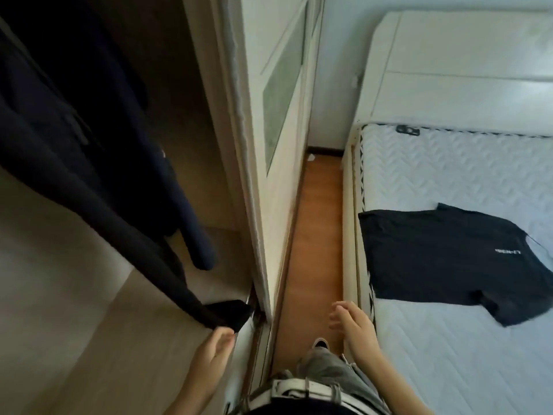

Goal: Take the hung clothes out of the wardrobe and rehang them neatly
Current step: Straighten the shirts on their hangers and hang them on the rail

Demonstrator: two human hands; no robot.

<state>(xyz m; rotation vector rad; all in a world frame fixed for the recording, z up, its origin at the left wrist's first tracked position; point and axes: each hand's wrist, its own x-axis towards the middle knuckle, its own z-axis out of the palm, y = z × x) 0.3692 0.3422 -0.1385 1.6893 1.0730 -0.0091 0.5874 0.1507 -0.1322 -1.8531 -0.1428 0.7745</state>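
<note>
the person stands in the narrow strip of wooden floor (317, 229) between the open wardrobe (74, 310) and the bed (449, 363). inside the wardrobe, on the left, the dark clothes (59, 139) hang close together, with a navy sleeve (194, 229) dangling in front and a long black sleeve (149, 253) reaching down to the wardrobe's edge. the left hand (212, 350) is raised just under the cuff of that black sleeve, its fingers (226, 335) lying side by side and fairly straight; whether they touch the cloth cannot be told. the right hand (351, 323) hovers over the floor beside the bed's edge, fingers loosely bent and a little apart, holding nothing. 1 black t-shirt (449, 256) lies spread flat on the white quilted mattress, well apart from both hands. the wardrobe's white sliding door (269, 151) stands between wardrobe and floor.
</note>
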